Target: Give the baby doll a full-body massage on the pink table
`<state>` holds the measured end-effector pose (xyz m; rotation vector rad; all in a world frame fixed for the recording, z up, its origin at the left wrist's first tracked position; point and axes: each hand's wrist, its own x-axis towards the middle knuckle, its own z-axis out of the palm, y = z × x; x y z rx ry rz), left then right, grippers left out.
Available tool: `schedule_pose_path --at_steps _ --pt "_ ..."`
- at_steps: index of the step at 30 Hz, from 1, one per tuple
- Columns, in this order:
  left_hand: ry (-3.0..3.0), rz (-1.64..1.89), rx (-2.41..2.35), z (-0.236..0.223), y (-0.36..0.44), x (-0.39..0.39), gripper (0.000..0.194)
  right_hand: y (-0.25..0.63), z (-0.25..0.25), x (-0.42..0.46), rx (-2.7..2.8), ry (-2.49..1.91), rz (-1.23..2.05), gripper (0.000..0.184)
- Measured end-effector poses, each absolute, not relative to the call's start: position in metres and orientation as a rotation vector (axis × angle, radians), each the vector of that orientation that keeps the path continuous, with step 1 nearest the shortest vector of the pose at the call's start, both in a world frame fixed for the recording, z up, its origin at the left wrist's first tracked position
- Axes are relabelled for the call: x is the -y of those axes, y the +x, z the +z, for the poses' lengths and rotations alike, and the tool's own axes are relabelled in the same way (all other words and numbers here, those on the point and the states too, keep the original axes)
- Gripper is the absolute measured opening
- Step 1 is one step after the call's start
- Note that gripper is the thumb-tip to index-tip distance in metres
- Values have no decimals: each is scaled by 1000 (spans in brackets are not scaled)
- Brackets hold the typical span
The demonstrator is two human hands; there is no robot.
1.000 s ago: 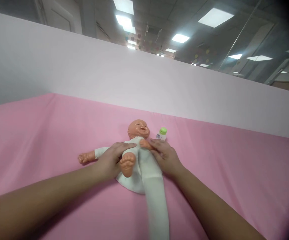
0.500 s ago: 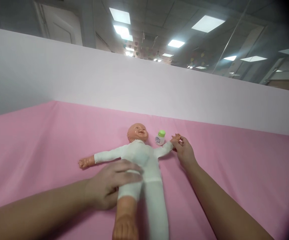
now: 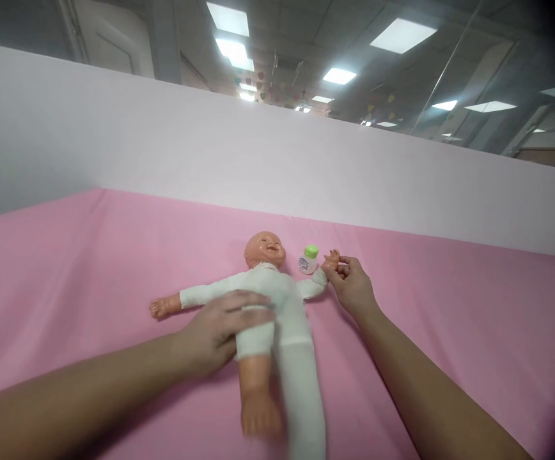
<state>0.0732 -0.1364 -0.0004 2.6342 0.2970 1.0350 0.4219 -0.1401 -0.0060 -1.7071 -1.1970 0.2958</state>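
A baby doll [image 3: 293, 319] with a white cloth body lies on its back, its bald plastic head [image 3: 264, 249] toward the wall. My left hand [image 3: 220, 326] is wrapped round the doll's bent leg [image 3: 254, 335], fingers over the knee and the thumb side underneath; the bare foot [image 3: 259, 415] points toward me, slightly blurred. With thumb and fingers, my right hand [image 3: 351, 287] pinches the doll's arm at the wrist, just below its small plastic hand [image 3: 331, 259]. Between that arm and the head stands a small clear bottle [image 3: 307, 260] with a green cap.
A pink sheet [image 3: 450, 319] with soft creases covers the surface under the doll. Behind it rises a white wall panel [image 3: 277, 166], with a glass pane [image 3: 354, 76] above showing ceiling lights. The doll's other arm [image 3: 210, 291] stretches out to the left.
My left hand has raised the doll's leg, and the foot has swung up and to the right. My right hand has drawn the doll's wrist slightly left, bending the arm more.
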Motion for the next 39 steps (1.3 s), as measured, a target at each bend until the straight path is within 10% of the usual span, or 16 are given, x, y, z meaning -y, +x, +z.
schedule_pose_path --at_steps 11,31,39 --pt "2513 999 -616 -11 75 110 51 339 -6 161 1917 -1331 156 34" --pt "2832 1076 116 11 78 162 44 475 -26 122 989 -1875 547 50" --pt "2650 1226 -374 -1 71 130 49 416 -8 138 1044 -1179 659 51"
